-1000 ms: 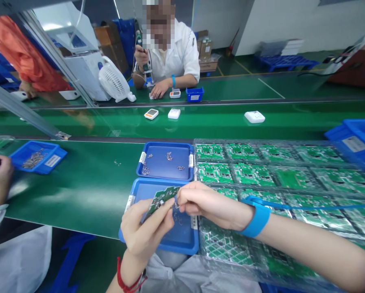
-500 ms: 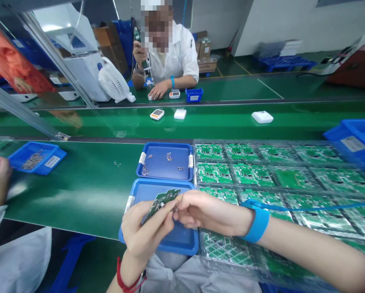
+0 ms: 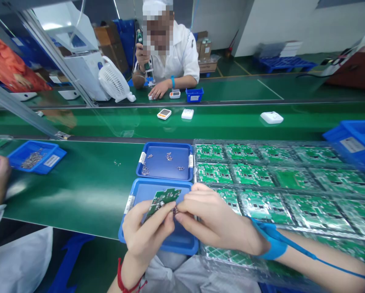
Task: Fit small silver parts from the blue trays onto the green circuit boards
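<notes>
Over a shallow, rectangular blue plastic tray (image 3: 184, 241) at the near edge of the smooth green counter (image 3: 87, 175), holding a thin green printed circuit board (image 3: 167, 198) aslant in the left hand (image 3: 142, 228), clamped between thumb and fingers. With the right hand (image 3: 214, 215), pinching a few small, shiny metal pieces (image 3: 175, 210) between thumb and forefinger, close beside the near edge of the board. Cannot tell whether touching the board with any of them, hidden as that spot is among the fingertips. Wearing a red cord bracelet (image 3: 120, 276) on the left wrist and a bright blue band with a thin cord (image 3: 274, 244) on the right.

Just beyond the near tray, seeing a second, darker blue plastic tray (image 3: 160, 165) with similar metal pieces in loose clusters. To the right, just beside both trays, seeing a clear plastic compartmented tray (image 3: 231, 266) with rows of green circuit boards (image 3: 255, 175). Farther left, seeing an open blue plastic bin (image 3: 52, 145) with a heap of metal bits (image 3: 32, 160). Across the green strip beyond, facing a co-worker in a white coat (image 3: 184, 49), with one hand around an upright tool (image 3: 147, 67).
</notes>
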Demonstrator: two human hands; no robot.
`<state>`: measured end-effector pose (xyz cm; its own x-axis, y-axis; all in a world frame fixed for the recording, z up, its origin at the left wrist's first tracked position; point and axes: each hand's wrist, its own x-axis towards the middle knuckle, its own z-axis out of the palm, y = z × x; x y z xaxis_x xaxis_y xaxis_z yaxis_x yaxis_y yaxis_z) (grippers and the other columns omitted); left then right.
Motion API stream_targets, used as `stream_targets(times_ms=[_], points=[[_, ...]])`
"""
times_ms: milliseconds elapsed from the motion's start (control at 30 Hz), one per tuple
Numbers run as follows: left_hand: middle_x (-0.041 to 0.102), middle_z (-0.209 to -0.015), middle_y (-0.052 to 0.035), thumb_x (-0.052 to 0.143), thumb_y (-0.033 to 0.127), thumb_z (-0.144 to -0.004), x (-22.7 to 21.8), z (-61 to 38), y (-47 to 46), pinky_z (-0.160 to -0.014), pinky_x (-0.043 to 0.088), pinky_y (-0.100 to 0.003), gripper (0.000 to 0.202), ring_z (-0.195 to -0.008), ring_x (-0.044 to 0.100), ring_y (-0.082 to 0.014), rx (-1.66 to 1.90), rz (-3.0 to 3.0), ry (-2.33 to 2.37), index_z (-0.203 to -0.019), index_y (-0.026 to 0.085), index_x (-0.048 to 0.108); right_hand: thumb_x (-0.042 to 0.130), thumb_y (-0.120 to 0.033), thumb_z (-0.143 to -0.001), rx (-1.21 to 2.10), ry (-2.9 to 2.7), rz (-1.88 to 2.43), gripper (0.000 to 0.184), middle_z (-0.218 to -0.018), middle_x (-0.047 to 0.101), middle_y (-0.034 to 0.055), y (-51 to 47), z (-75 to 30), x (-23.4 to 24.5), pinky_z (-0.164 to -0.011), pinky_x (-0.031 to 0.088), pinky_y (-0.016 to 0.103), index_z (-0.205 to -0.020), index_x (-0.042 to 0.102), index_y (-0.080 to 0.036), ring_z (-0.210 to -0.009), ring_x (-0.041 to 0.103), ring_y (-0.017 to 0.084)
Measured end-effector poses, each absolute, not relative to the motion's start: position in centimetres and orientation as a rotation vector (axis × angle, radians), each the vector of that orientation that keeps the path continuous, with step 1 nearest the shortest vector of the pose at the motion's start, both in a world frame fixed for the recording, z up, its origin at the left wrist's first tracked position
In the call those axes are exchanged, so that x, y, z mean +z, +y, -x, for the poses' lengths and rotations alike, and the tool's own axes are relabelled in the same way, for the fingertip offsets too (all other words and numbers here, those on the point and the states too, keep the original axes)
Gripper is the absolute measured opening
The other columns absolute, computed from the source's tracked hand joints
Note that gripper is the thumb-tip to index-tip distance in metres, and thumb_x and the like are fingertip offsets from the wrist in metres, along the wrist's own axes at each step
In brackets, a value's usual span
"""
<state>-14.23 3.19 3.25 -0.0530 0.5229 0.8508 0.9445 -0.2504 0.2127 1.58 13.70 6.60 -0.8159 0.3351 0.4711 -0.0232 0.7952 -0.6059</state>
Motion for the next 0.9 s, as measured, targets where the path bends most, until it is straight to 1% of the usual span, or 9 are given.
stream_targets(times_ms=[67,133,200,300,400,467,600,733,900], points=[[0.061,-0.096,0.001,0.063,0.01,-0.09,3.4,14.1,3.2,-0.075,0.05,-0.017,0.014,-0.079,0.06,-0.0073,-1.25,1.794,-1.558,-0.098,0.02,0.07,0.047,-0.017,-0.095,0.716,-2.42,0.195,0.028,-0.058,0.047,-0.005,13.7,-1.5,6.5,-0.062,0.028,0.029,-0.067,0.053,-0.016,-0.055,0.032,0.008],[0.06,-0.096,0.0013,0.062,0.011,-0.091,3.6,14.0,3.2,-0.076,0.049,-0.016,0.013,-0.08,0.059,-0.0064,-1.268,1.806,-1.572,-0.097,0.019,0.07,0.046,-0.016,-0.094,0.807,-2.395,0.192,0.028,-0.058,0.046,-0.0052,13.8,-1.4,6.5,-0.063,0.029,0.028,-0.067,0.052,-0.016,-0.055,0.033,0.008],[0.058,-0.096,0.0017,0.061,0.012,-0.092,3.8,13.9,3.2,-0.076,0.048,-0.014,0.012,-0.08,0.058,-0.0053,-1.295,1.813,-1.591,-0.097,0.019,0.069,0.045,-0.018,-0.094,1.068,-2.339,0.223,0.027,-0.059,0.047,-0.0048,13.8,-1.2,6.5,-0.062,0.031,0.026,-0.068,0.053,-0.016,-0.056,0.038,0.008],[0.057,-0.096,0.0024,0.06,0.012,-0.093,3.9,13.7,3.2,-0.075,0.048,-0.013,0.012,-0.08,0.057,-0.0043,-1.356,1.805,-1.616,-0.097,0.018,0.069,0.046,-0.028,-0.094,1.644,-2.176,0.336,0.028,-0.059,0.047,-0.0042,13.8,-1.1,6.5,-0.055,0.034,0.022,-0.071,0.057,-0.016,-0.056,0.042,0.008],[0.058,-0.096,0.003,0.061,0.012,-0.093,3.9,13.5,3.1,-0.075,0.048,-0.013,0.012,-0.08,0.057,-0.0042,-1.424,1.784,-1.642,-0.097,0.019,0.069,0.05,-0.039,-0.091,2.144,-1.89,0.397,0.03,-0.054,0.045,-0.0066,13.7,-0.9,6.5,-0.047,0.03,0.02,-0.073,0.058,-0.016,-0.048,0.037,0.006],[0.058,-0.095,0.0034,0.061,0.012,-0.092,3.8,13.4,3.1,-0.076,0.049,-0.013,0.012,-0.079,0.057,-0.0041,-1.449,1.773,-1.648,-0.097,0.019,0.07,0.054,-0.042,-0.088,2.333,-1.72,0.409,0.031,-0.048,0.043,-0.0086,13.5,-0.7,6.4,-0.044,0.027,0.02,-0.072,0.057,-0.016,-0.042,0.033,0.004],[0.058,-0.094,0.0039,0.061,0.013,-0.093,4.0,13.4,3.0,-0.075,0.049,-0.012,0.011,-0.079,0.057,-0.0036,-1.469,1.772,-1.647,-0.095,0.019,0.07,0.06,-0.039,-0.082,2.519,-1.473,0.481,0.027,-0.041,0.043,-0.0093,13.0,-0.5,6.3,-0.039,0.02,0.02,-0.068,0.059,-0.016,-0.036,0.03,0.003],[0.059,-0.095,0.0038,0.061,0.015,-0.093,4.2,13.3,3.0,-0.074,0.049,-0.012,0.01,-0.079,0.058,-0.0037,-1.474,1.8,-1.616,-0.095,0.019,0.07,0.061,-0.033,-0.077,2.682,-1.204,0.586,0.022,-0.036,0.039,-0.0099,12.5,-0.5,6.4,-0.036,0.013,0.02,-0.063,0.06,-0.016,-0.032,0.025,0.003],[0.06,-0.092,0.0024,0.061,0.015,-0.093,3.8,13.6,3.0,-0.068,0.049,-0.016,0.011,-0.075,0.059,-0.0058,-1.456,1.783,-1.611,-0.094,0.02,0.071,0.058,-0.03,-0.073,2.871,-1.013,0.656,0.018,-0.034,0.038,-0.0098,12.3,-0.6,6.1,-0.036,0.013,0.019,-0.062,0.059,-0.016,-0.029,0.021,0.003]])
